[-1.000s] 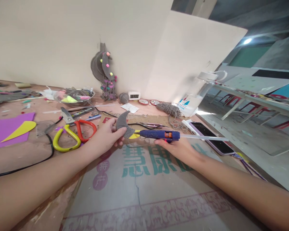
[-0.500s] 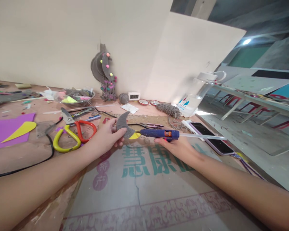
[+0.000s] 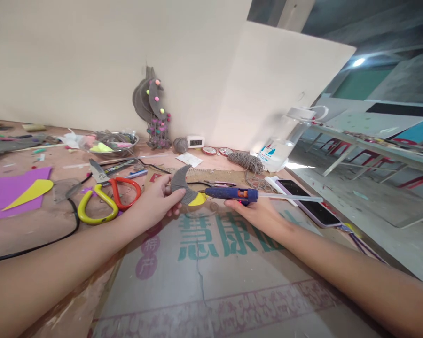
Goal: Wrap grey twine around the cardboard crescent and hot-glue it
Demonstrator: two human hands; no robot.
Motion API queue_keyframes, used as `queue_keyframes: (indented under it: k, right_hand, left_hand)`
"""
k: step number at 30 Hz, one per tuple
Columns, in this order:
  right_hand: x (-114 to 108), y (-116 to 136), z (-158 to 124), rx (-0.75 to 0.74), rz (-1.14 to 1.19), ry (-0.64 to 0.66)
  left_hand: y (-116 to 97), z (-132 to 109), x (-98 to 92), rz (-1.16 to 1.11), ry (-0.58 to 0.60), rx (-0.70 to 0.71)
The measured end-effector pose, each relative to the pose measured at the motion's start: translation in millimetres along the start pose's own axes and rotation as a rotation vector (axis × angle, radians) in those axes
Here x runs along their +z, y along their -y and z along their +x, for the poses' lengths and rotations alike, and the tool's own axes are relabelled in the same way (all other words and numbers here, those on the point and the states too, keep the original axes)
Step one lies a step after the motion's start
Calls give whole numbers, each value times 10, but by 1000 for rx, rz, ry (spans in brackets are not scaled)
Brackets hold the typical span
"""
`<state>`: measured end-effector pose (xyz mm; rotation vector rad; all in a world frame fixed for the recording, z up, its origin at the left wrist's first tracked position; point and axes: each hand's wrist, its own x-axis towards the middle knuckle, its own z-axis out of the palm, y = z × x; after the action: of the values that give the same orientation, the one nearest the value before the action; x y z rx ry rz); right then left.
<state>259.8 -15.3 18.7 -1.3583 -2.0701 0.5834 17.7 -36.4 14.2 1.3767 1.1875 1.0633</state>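
My left hand (image 3: 155,203) pinches a grey crescent-shaped craft piece (image 3: 181,182) whose lower tip is yellow (image 3: 198,200), held just above the table. My right hand (image 3: 254,213) grips a blue hot glue gun (image 3: 231,193) with a clear glue stick (image 3: 291,198) poking out of its back. The gun's nozzle points left and meets the yellow tip of the piece. Both forearms reach in from the bottom corners over a printed cardboard sheet (image 3: 211,277).
Yellow- and red-handled scissors (image 3: 104,195) and a black cable (image 3: 61,227) lie left of my left hand. Purple foam with a yellow leaf shape (image 3: 14,190) is at far left. A phone (image 3: 305,199), grey yarn (image 3: 248,162), a small clock (image 3: 196,141) and a hanging grey ornament (image 3: 151,110) stand behind.
The glue gun has slid slightly left, closing onto the yellow tip of the grey piece. My left hand keeps the piece almost still.
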Motion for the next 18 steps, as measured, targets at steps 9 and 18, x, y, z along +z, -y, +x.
queue_keyframes:
  k: [9,18]
  right_hand:
    - [-304,76,146,-65,270,-8]
    - [-312,149,920,-70,22,-183]
  left_hand:
    - [46,19,1,-84,1,-1]
    - [66,25,10,-87,-3,-12]
